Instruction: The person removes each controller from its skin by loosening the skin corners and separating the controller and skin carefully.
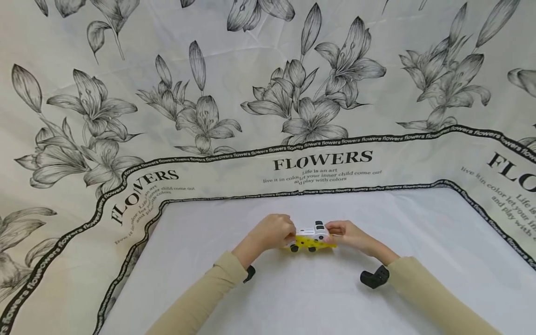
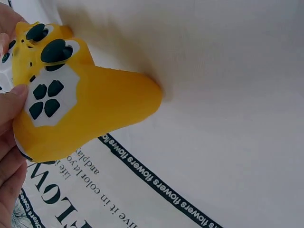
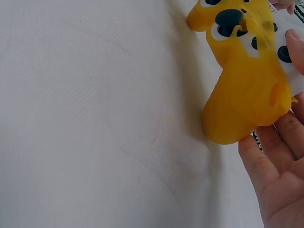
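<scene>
A white game controller (image 1: 307, 231) with black sticks and buttons is held between both hands, a yellow rubbery cover (image 2: 90, 102) stretched over part of it. My left hand (image 1: 272, 231) grips the left end; in the left wrist view its thumb presses beside the directional buttons (image 2: 46, 100), where the cover surrounds them. My right hand (image 1: 356, 238) grips the other end. In the right wrist view, its thumb (image 3: 295, 50) lies on the bare white face near the black round buttons, its fingers beneath. There the yellow cover (image 3: 249, 97) wraps the handle but leaves part of the white face exposed.
A white cloth (image 1: 268, 298) spreads under the hands. Behind it rises a flower-printed curtain (image 1: 310, 116) with a black lettered border. Black devices hang at both wrists, the right one (image 1: 374, 278) showing more fully.
</scene>
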A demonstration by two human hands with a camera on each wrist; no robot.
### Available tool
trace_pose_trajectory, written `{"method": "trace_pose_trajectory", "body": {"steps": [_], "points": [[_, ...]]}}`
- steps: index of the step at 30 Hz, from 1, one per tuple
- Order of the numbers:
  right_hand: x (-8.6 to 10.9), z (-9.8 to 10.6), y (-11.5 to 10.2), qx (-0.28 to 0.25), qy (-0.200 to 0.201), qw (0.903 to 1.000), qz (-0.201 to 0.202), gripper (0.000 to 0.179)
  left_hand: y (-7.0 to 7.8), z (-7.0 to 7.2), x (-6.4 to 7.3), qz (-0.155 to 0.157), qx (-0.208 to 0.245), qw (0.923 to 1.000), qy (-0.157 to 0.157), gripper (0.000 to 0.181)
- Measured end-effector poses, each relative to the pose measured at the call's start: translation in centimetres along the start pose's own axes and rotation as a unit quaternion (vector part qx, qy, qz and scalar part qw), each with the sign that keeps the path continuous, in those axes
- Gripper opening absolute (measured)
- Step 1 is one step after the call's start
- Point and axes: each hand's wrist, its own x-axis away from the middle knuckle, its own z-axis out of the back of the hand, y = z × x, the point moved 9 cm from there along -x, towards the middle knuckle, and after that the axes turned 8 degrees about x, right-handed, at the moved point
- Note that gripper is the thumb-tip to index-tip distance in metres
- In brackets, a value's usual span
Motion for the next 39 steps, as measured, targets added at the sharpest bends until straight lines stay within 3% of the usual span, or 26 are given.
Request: {"method": "trace_pose_trajectory", "body": {"steps": [8,17,21,26,31,39], "points": [[0.1,-0.1,-0.1,0.007,0.0,1.0,0.005,0.049,0.5,0.2,0.6,-0.024,-0.016,0.9978,0.061,0.005],[0.4,0.2,-0.3,0.036,-0.012,0.999,0.024,0.045,0.8,0.0,0.3,-0.039,-0.007,0.9982,0.044,0.005],[0.3,0.1,-0.4,0.06,-0.019,0.9975,0.032,0.047,0.7,0.1,0.2,-0.027,0.01,0.9992,0.029,0.006],[0.0,0.1,-0.7,0.083,-0.011,0.9962,0.026,0.049,-0.1,-0.2,-0.3,0.028,0.048,0.9983,-0.016,0.007],[-0.4,0.3,-0.5,0.076,0.019,0.9969,0.007,0.051,-1.3,-0.7,-1.5,0.079,0.093,0.989,-0.084,0.007],[-0.3,0.3,-0.8,0.089,0.015,0.995,0.042,0.047,-1.3,-1.5,-2.1,0.064,0.167,0.9645,-0.194,0.007]]}}
